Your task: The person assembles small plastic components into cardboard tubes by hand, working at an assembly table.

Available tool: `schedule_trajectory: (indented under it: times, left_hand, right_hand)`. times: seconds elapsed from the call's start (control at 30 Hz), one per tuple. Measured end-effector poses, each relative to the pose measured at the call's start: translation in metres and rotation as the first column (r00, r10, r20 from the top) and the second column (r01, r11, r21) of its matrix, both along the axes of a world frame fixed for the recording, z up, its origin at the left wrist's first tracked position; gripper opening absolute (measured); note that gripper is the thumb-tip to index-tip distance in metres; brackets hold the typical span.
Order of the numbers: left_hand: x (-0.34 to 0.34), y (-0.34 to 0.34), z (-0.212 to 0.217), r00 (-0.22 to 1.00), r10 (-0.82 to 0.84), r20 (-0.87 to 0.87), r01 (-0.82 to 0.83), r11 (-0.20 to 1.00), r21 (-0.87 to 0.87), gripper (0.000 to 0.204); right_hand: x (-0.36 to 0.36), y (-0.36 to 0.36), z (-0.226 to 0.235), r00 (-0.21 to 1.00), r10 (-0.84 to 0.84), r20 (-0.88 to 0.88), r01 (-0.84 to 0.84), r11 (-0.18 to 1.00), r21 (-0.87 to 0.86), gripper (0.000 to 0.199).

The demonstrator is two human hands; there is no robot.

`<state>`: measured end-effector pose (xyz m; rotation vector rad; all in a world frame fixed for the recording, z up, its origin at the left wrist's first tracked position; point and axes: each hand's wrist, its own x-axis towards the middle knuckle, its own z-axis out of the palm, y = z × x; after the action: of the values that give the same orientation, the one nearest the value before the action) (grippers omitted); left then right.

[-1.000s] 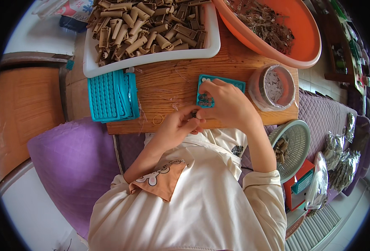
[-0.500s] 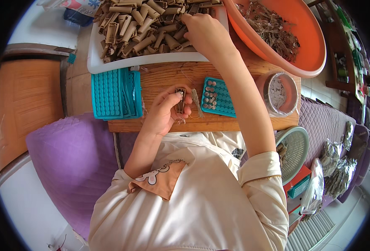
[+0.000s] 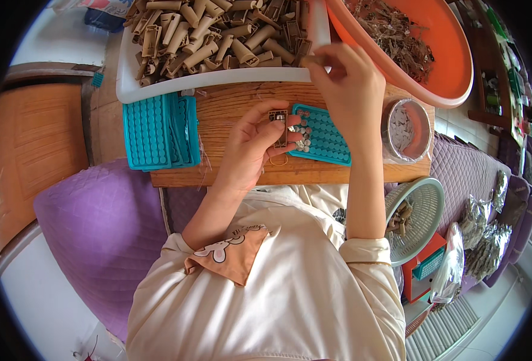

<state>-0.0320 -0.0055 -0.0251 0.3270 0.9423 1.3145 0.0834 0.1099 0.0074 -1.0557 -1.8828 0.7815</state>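
My left hand [image 3: 249, 144] grips a small brown plastic casing [image 3: 280, 139] between thumb and fingers, its open side up and metal parts showing inside. Past its fingertips lies a teal tray [image 3: 325, 139] of round pockets, with silvery button cells [image 3: 304, 133] along its left side. My right hand [image 3: 357, 84] is raised by the right corner of a white bin [image 3: 217, 78]. Its fingers are pinched on a brown plastic piece [image 3: 316, 61], mostly hidden, which looks like the casings [image 3: 236, 42] heaped in that bin.
An orange basin [image 3: 452, 72] of thin metal parts stands at the back right. A clear tub [image 3: 405, 132] of small white pieces sits at the table's right. Stacked teal trays [image 3: 157, 132] stand at the left. A grey-green basket [image 3: 419, 222] hangs low beside the wooden table [image 3: 217, 99].
My right hand has drawn back from the heap toward the bin's right corner, with a brown piece in its fingers. My left hand has moved slightly right with the casing.
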Motion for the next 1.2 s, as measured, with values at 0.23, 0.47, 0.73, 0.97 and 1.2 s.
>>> schedule_trajectory:
  times: [0.23, 0.47, 0.73, 0.97, 1.2]
  left_hand:
    - [0.020, 0.007, 0.005, 0.996, 0.054, 0.074, -0.058, 0.997, 0.055, 0.031]
    - [0.046, 0.004, 0.010, 0.982, 0.187, -0.034, -0.179, 0.968, 0.178, 0.030]
    - [0.049, -0.005, 0.005, 0.924, 0.113, -0.365, -0.017, 0.966, 0.258, 0.036]
    - [0.050, -0.004, 0.007, 0.922, 0.169, -0.348, -0.035, 0.933, 0.359, 0.029]
    - [0.050, -0.006, 0.008, 0.899, 0.119, -0.420, 0.036, 0.938, 0.344, 0.030]
  right_hand:
    - [0.031, -0.044, -0.019, 0.963, -0.270, -0.011, 0.263, 0.946, -0.190, 0.020]
    - [0.033, -0.114, -0.031, 0.720, -0.417, -0.555, 0.033, 0.820, -0.572, 0.026]
    - [0.023, -0.125, -0.032, 0.631, -0.498, -0.595, 0.039, 0.787, -0.616, 0.024]
    - [0.020, -0.126, -0.041, 0.672, -0.460, -0.580, 0.048, 0.809, -0.586, 0.023]
    - [0.025, -0.123, -0.050, 0.736, -0.366, -0.570, 0.040, 0.863, -0.503, 0.023]
